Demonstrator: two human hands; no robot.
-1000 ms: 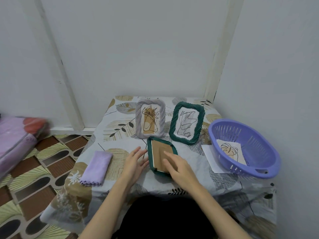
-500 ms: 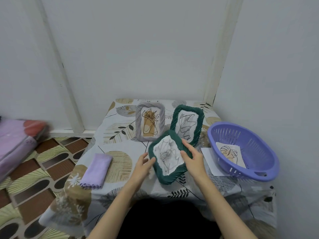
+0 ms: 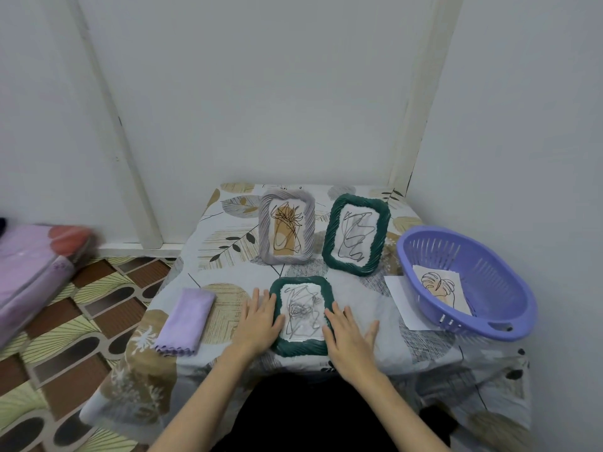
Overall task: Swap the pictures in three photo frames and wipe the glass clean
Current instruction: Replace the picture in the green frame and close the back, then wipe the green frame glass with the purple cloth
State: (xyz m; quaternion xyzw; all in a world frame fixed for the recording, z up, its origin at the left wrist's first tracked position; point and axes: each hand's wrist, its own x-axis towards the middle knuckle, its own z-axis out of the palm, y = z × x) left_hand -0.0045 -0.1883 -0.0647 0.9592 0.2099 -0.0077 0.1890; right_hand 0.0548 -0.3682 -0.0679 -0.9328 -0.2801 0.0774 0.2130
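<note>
Hands flank a green frame lying flat

Head view: green frame (image 3: 301, 316) lies face up on the near part of the table (image 3: 424, 344), its scribbled picture showing. The left hand (image 3: 261, 316) lies flat against its left edge, fingers straight; the right hand (image 3: 350, 331) lies flat against its right edge, fingers spread (neither curls round the frame). Behind it stand a grey frame (image 3: 287, 234) and a second green frame (image 3: 356, 234), both upright and side by side. A folded lilac cloth (image 3: 186, 321) rests on the table left of the left hand. At the right sits a purple basket (image 3: 489, 316) holding a leaf drawing (image 3: 439, 288), with a white sheet (image 3: 399, 303) partly under it.
</note>
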